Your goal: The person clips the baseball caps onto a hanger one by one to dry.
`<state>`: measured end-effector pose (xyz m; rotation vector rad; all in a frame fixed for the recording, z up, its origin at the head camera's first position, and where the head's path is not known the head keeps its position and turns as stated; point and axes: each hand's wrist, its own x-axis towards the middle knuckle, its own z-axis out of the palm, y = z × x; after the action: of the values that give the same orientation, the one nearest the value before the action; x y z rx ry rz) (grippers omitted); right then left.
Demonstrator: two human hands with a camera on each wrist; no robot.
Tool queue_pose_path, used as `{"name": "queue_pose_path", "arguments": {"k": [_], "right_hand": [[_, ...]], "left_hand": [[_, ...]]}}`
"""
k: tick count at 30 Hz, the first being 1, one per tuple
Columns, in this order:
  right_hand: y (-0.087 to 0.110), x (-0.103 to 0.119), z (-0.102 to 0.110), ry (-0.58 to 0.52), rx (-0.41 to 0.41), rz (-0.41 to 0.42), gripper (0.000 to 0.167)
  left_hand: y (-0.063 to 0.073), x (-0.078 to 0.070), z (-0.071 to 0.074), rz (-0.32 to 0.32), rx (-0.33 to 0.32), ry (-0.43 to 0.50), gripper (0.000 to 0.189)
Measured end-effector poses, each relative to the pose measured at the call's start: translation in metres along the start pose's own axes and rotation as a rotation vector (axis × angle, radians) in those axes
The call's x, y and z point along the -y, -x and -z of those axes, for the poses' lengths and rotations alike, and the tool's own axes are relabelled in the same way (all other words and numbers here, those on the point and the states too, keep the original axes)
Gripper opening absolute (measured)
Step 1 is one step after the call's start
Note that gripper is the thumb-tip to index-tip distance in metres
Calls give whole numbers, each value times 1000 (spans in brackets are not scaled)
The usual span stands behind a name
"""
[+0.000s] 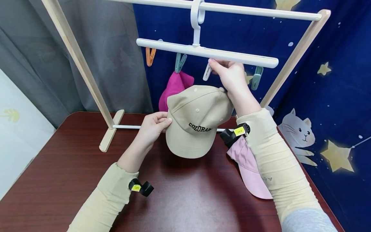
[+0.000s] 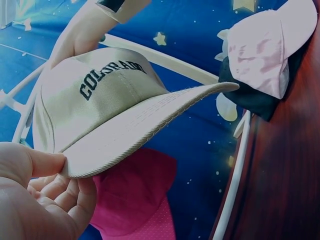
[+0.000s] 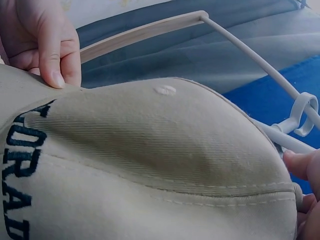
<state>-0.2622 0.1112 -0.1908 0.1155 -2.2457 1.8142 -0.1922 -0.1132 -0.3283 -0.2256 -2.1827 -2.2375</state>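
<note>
A beige cap (image 1: 200, 109) with dark COLORADO lettering hangs tilted below the white hanger (image 1: 208, 52), its brim down. My left hand (image 1: 153, 127) pinches the side edge of the brim between thumb and fingers, seen close in the left wrist view (image 2: 50, 195). Up at the hanger bar, my right hand (image 1: 232, 75) pinches a white clothespin (image 1: 207, 71) between thumb and fingers. In the right wrist view the crown bulges in front, and my right fingers (image 3: 307, 215) are beside its top button, partly hidden behind the cap.
A magenta cap (image 1: 175, 87) hangs from a teal clothespin (image 1: 180, 62). An orange clothespin (image 1: 150, 56) and a green clothespin (image 1: 257, 78) are on the hanger's ends. A pink cap (image 1: 252, 174) lies on the table's right, over a dark one (image 2: 250, 95). A wooden rack (image 1: 78, 61) frames everything.
</note>
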Motion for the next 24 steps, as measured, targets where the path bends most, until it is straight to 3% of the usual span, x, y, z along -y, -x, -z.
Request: {"name": "queue_pose_path", "arguments": {"k": [24], "right_hand": [[-8,1,13,-196,109,-104,9]], "left_hand": [[0,-6,3,-30,-5,-23,24]]}}
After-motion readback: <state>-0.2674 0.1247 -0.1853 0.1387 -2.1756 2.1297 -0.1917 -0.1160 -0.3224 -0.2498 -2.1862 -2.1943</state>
